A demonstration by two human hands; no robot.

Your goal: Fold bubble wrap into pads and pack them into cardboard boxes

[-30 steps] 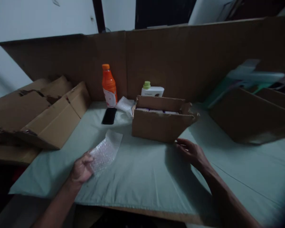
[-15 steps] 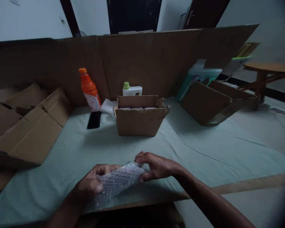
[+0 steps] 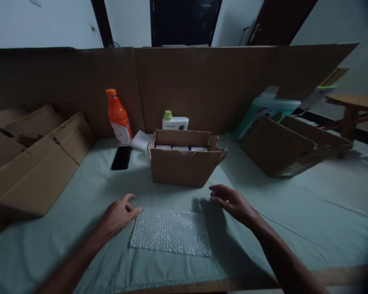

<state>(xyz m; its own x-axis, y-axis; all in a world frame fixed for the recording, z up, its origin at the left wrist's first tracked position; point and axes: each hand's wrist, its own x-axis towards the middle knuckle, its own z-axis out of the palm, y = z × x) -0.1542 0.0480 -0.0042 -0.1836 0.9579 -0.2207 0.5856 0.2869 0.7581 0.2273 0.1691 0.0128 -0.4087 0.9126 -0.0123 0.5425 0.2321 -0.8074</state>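
Observation:
A sheet of bubble wrap (image 3: 171,232) lies flat on the green cloth near the front of the table. My left hand (image 3: 121,214) is at its upper left corner, fingers apart, thumb and fingertips close to the edge; whether they touch it I cannot tell. Off the sheet's upper right side, my right hand (image 3: 230,202) hovers with fingers loosely curled and apart, holding nothing. Just beyond both hands stands an open cardboard box (image 3: 180,165) with several white and purple packs (image 3: 180,148) showing inside.
An orange bottle (image 3: 119,118), a black phone (image 3: 121,158) and more bubble wrap (image 3: 140,141) are left of the box. Behind it stands a white bottle with green cap (image 3: 175,121). Larger cartons flank left (image 3: 39,167) and right (image 3: 279,147); a teal jug (image 3: 263,106) leans there. A cardboard wall (image 3: 178,85) closes the back.
The bubble wrap, held up between both hands before, now lies flat on the cloth. My hands have let go and moved apart. The view has shifted slightly.

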